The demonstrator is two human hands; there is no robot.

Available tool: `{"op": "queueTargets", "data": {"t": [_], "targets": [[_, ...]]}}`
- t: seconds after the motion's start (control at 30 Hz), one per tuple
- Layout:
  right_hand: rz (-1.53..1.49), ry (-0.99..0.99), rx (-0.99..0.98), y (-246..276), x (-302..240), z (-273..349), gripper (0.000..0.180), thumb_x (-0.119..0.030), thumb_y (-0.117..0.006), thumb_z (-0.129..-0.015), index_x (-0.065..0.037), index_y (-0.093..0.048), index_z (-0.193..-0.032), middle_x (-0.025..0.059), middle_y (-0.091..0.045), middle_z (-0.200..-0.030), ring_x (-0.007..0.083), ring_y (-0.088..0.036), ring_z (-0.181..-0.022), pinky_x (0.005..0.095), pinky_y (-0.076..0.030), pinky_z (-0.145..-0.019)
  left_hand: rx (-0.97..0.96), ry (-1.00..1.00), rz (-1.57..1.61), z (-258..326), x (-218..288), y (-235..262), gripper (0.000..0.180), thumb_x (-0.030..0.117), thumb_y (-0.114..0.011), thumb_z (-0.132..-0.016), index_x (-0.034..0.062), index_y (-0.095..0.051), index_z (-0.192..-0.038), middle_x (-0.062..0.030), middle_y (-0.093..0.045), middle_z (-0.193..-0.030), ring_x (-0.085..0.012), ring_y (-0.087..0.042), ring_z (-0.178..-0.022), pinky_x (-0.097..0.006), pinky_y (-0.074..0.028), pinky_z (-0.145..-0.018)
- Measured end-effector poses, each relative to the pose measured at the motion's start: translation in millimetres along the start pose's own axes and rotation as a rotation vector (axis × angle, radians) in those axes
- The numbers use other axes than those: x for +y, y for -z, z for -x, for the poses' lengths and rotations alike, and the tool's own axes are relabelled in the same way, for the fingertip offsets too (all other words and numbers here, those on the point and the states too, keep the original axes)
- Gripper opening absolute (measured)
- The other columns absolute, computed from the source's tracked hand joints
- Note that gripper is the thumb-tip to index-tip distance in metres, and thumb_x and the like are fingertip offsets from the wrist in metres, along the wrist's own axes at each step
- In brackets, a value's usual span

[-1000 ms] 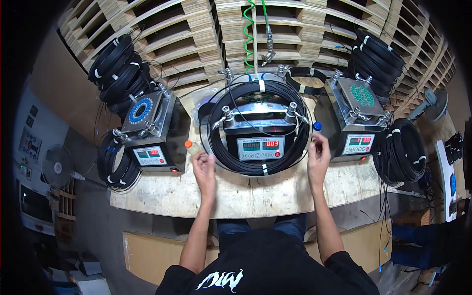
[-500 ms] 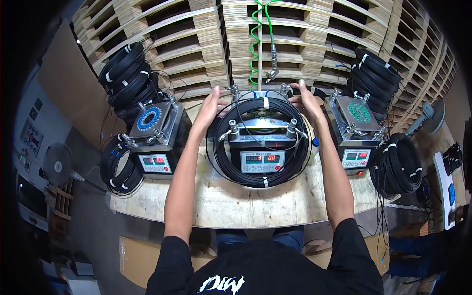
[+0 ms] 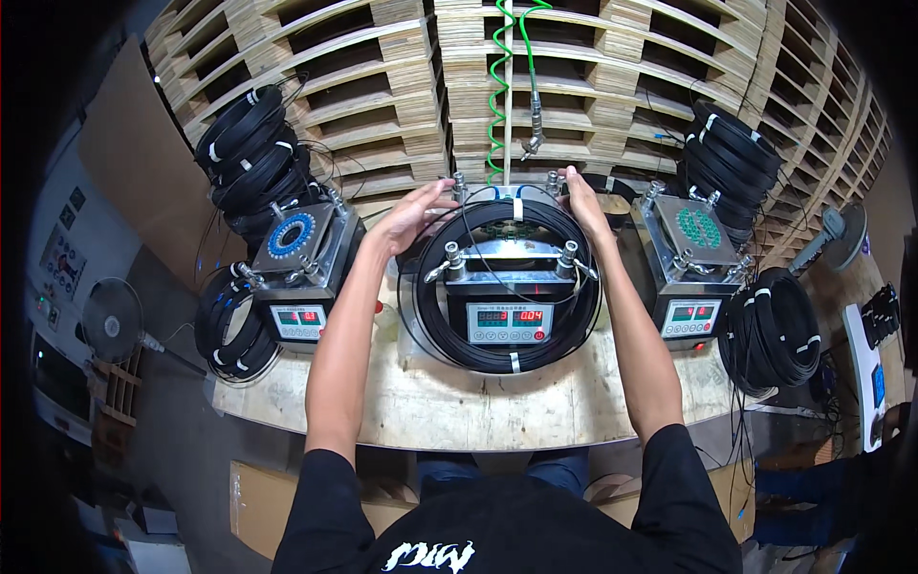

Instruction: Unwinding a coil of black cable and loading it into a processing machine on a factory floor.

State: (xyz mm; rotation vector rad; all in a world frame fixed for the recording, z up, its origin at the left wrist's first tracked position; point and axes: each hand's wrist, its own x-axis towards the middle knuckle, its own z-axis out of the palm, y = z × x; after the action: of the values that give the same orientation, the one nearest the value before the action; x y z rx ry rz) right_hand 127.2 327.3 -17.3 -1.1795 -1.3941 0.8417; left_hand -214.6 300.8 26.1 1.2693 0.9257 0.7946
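Two hands are stretched to the far side of the middle machine (image 3: pixel 510 287), a metal box w/ red digit display on its near face. A black cable coil (image 3: pixel 507 354) is laid round that machine like a ring, resting on the tabletop (image 3: pixel 478 421) at its near arc and carried up over the far top corners. The left hand (image 3: pixel 413 215) is set at the coil's far-left arc, fingers (image 3: pixel 435 191) spread and only partly curled; whether the cable is pinched or just touched can't be told. The right hand (image 3: pixel 583 196) is placed at the far-right arc, fingers bent over the cable, seemingly a loose hold, not a closed fist. Both hands being at matching spots either side suggests the ring is being kept level & even round the clamp posts (image 3: pixel 451 260).

A green spiral hose (image 3: pixel 497 86) w/ metal nozzle is hung above the far edge, within reach, prob. so it stays off the work area. A similar machine w/ blue round plate (image 3: pixel 292 234) is stood to the left, one w/ green plate (image 3: pixel 700 228) to the right. Spare black coils are stacked far left (image 3: pixel 251 158), near left (image 3: pixel 225 325), far right (image 3: pixel 732 158) & near right (image 3: pixel 775 330), beside the machines. Wooden pallets (image 3: pixel 316 67) are stacked behind
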Motion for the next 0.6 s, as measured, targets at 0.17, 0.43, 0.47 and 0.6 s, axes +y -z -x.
{"op": "queueTargets", "data": {"t": [0.17, 0.43, 0.47, 0.6], "targets": [[-0.072, -0.094, 0.053, 3, 0, 2, 0.07, -0.063, -0.033, -0.104, -0.005, -0.057, -0.134, 0.01, -0.066, -0.082, 0.0122, -0.059, -0.07, 0.0267, -0.047, -0.067, 0.21, 0.079, 0.02, -29, -6, -4, 0.071, 0.061, -0.052, -0.099, 0.0191, -0.036, -0.153, -0.0126, -0.058, -0.12, -0.0193, -0.064, -0.099, -0.026, -0.056, -0.077], [0.049, -0.04, 0.06, 1, -8, 8, 0.071, -0.063, -0.03, -0.104, -0.005, -0.057, -0.136, 0.0089, -0.066, -0.077, 0.0125, -0.059, -0.067, 0.0264, -0.047, -0.065, 0.393, -0.085, -0.128, -41, -29, -21, 0.077, 0.066, -0.049, -0.098, 0.0088, -0.041, -0.148, -0.0115, -0.063, -0.093, -0.0144, -0.058, -0.076, -0.029, -0.05, -0.072], [0.034, -0.038, 0.075, 6, -2, 8, 0.072, -0.064, -0.03, -0.104, -0.005, -0.057, -0.136, 0.0093, -0.066, -0.078, 0.0128, -0.06, -0.066, 0.0264, -0.048, -0.064, 0.38, -0.084, -0.125, -37, -17, -32, 0.077, 0.066, -0.049, -0.098, 0.0088, -0.041, -0.148, -0.0115, -0.063, -0.093, -0.0144, -0.058, -0.076, -0.029, -0.05, -0.072], [-0.101, -0.107, 0.095, 0, -4, 10, 0.074, -0.065, -0.03, -0.104, -0.004, -0.056, -0.136, 0.0108, -0.067, -0.081, 0.0137, -0.06, -0.063, 0.0259, -0.048, -0.057, 0.381, -0.011, -0.24, -34, -5, -33, 0.08, 0.067, -0.043, -0.099, 0.0137, -0.031, -0.157, -0.0133, -0.063, -0.113, -0.0171, -0.057, -0.089, -0.034, -0.048, -0.084]]}}
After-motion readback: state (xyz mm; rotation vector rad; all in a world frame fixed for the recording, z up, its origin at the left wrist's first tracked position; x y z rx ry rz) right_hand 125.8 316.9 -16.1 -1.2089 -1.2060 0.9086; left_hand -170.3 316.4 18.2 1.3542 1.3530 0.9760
